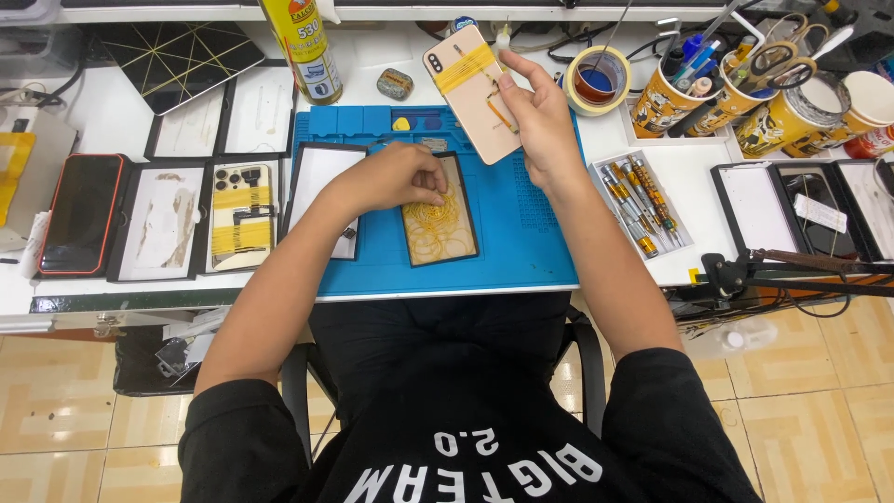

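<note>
Right hand (538,116) gripped the gold phone back cover with yellow tape (470,93) near the desk's far edge, left hand's fingers (424,177) pinching yellow rubber bands (438,224) mid-banding, so next probably needs stretching one over.

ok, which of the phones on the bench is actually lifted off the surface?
The gold phone wrapped in yellow bands, held up back-side out by the right hand. The red-edged phone and the banded one at left lie flat.

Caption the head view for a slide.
Right hand lifts a banded phone while left hand rests on a tray of rubber bands.
</note>
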